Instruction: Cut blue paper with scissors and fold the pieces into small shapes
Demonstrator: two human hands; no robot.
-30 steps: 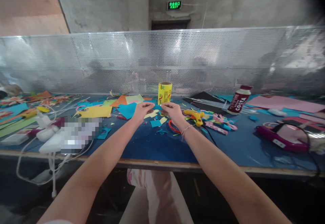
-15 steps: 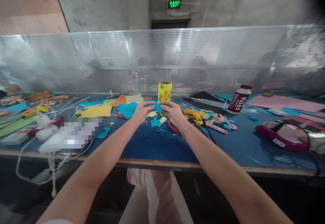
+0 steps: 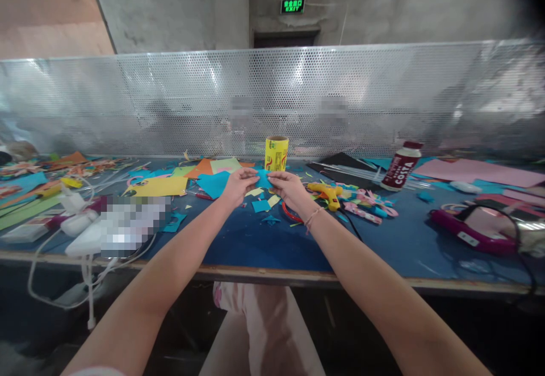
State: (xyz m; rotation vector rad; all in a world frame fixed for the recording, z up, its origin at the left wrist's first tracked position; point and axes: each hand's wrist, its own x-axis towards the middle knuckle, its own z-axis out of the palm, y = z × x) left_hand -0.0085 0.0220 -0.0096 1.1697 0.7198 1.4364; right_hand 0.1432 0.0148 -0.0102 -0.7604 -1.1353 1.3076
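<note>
The near middle tabletop (image 3: 264, 251) offers passage, but 1 upright yellow roll (image 3: 276, 152) obstructs beyond.

Dim, uneven light where I work
Pale glare streaks the metal screen (image 3: 183, 103); the exit sign (image 3: 292, 5) glows green; deep shadow lies under my table (image 3: 264, 245); the upper right corner falls black; wide-lens distortion stretches my forearms (image 3: 170, 274); blocky pixelation hides patches; detail around my fingers (image 3: 279, 178) looks soft.

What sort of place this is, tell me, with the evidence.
Probably a craft workshop: coloured paper and a yellow glue gun lie on the blue table, and a lit exit sign hangs on a bare grey wall.
</note>
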